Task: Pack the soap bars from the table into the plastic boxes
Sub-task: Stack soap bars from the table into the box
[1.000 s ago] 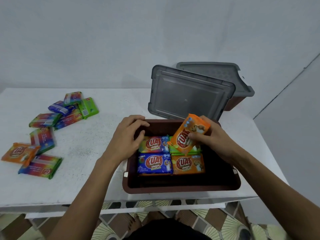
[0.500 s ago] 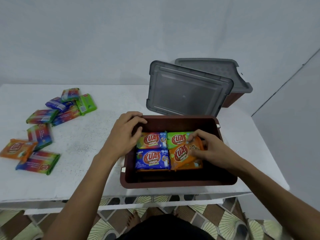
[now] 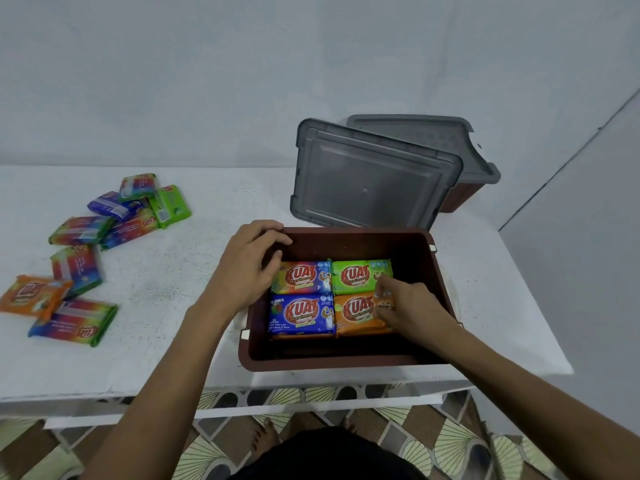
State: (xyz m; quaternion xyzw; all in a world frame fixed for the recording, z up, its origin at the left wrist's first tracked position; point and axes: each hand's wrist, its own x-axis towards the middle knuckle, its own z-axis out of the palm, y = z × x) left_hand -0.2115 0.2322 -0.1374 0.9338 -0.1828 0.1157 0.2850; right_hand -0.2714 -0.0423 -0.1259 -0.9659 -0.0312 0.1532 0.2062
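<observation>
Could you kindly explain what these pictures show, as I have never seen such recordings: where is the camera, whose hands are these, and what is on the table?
There is no machine. A person wears a camera on the head, looking down at their hands. The left hand holds the rim of a brown box on a white table. The right hand rests its fingers on an orange soap bar inside it, beside a green bar, a blue bar and a rainbow bar. More loose bars lie on the left. A grey lid stands tilted behind, with another lidded box beyond.

4 soap bars (image 3: 301, 313) in box (image 3: 346, 363) on table (image 3: 180, 282) r; lid (image 3: 374, 181) behind, loose bars (image 3: 78, 268) l
</observation>
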